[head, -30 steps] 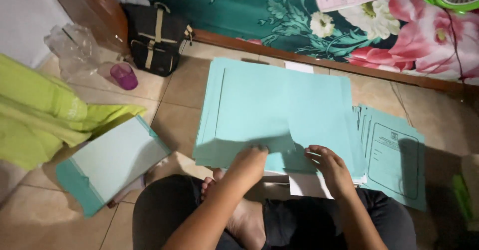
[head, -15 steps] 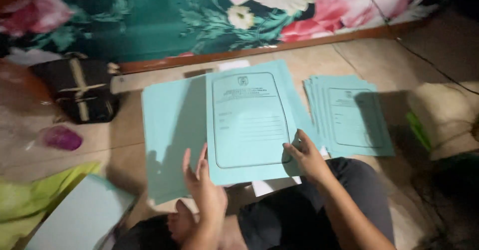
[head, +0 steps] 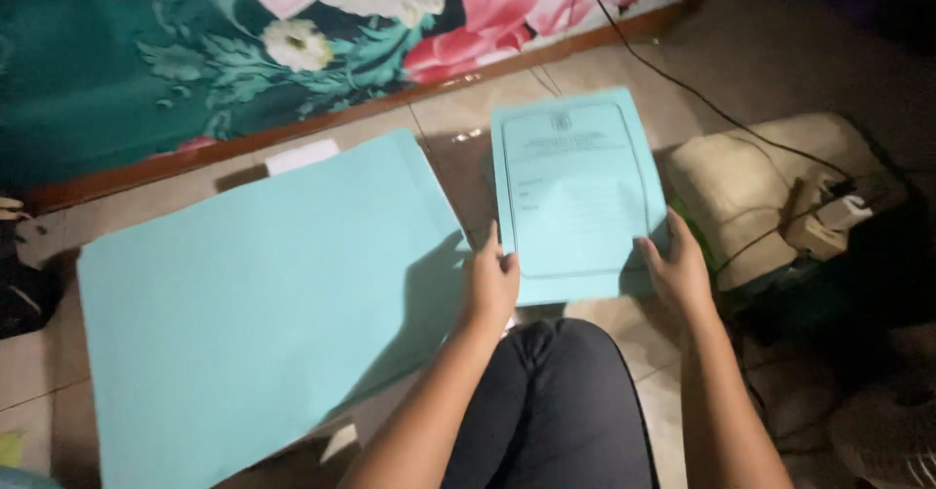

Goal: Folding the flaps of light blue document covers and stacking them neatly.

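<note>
Both hands grip a printed blue folder (head: 577, 192) on the floor (head: 468, 128). The left hand (head: 489, 284) fingers clasp its left edge, the right hand (head: 677, 273) its right edge. An open blue folder (head: 253, 294) lies just beside

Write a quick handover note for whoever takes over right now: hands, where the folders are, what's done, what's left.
Left hand: grips the left edge of the printed folder.
Right hand: grips the same folder's right edge, near the lower corner.
The printed folder lies face up on the tiled floor, right of the big open folder, which is spread flat with its plain side up.
Done: the printed folder sits apart from the open one.
Left: both hands are on it, not yet let go. Whether more folders lie under it cannot be told.
</note>
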